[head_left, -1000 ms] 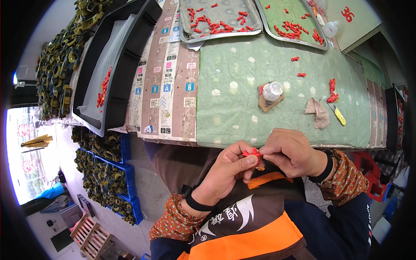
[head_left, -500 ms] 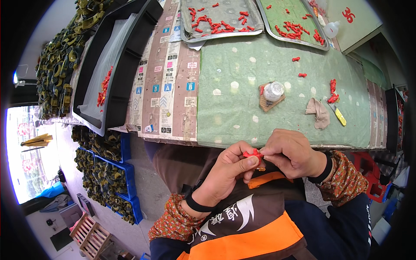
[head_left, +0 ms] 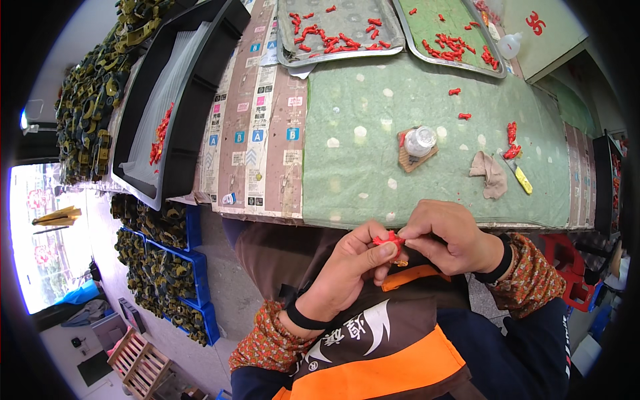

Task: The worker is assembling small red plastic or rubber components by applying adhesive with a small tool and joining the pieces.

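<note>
Just past the table's near edge, my left hand (head_left: 343, 270) grips a small red plastic figure (head_left: 385, 240) between thumb and fingers. A yellow-orange bit shows beneath it. My right hand (head_left: 448, 235) is closed in a pinch at the figure's right end; whether it also holds something tiny is hidden by the fingertips. On the green cloth (head_left: 360, 180) beyond, a clear bottle (head_left: 421, 141) stands on a piece of corrugated cardboard (head_left: 415, 162). To its right lie a crumpled beige rag (head_left: 490, 175), a yellow-handled knife (head_left: 523, 179) and a few red pieces (head_left: 512, 137).
Two metal trays (head_left: 340, 57) (head_left: 460, 65) of red pieces sit at the far side. A long black bin (head_left: 183, 127) with red pieces stands left. Blue crates (head_left: 198, 267) of dark green parts stack below. A red stool (head_left: 575, 280) is at right.
The red figure has tilted slightly between my fingers. Both hands stay in nearly the same place, and nothing on the table has moved.
</note>
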`<state>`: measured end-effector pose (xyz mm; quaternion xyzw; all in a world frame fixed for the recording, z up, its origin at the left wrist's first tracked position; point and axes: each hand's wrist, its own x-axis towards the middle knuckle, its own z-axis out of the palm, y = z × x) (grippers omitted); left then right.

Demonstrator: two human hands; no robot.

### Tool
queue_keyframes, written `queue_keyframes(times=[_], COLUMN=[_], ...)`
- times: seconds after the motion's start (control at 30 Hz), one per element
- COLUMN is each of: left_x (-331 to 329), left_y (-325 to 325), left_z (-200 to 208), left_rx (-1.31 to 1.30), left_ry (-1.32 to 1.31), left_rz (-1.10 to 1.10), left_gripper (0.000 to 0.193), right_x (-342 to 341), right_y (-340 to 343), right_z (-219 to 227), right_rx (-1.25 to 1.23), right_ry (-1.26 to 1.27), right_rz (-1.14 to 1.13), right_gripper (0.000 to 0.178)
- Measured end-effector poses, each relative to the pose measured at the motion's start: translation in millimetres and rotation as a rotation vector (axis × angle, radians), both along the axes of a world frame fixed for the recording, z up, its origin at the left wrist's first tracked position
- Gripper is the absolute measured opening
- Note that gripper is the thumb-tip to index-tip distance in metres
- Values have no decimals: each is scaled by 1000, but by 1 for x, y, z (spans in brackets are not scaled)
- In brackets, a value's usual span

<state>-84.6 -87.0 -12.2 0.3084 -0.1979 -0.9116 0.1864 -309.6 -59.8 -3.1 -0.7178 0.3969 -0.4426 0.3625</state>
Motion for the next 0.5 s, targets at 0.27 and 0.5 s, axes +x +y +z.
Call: queue_keyframes(times=[0.27, 0.5], left_x=[0, 4], left_y=[1, 4], left_z=[5, -1], left_rx=[112, 100], left_ry=[27, 21], left_rz=[18, 36], left_gripper=[15, 18], right_x=[-4, -4], right_y=[4, 3], right_z=[14, 17], right_rx=[452, 542], right_ry=[-161, -187], right_rz=[8, 10], right_gripper=[15, 18])
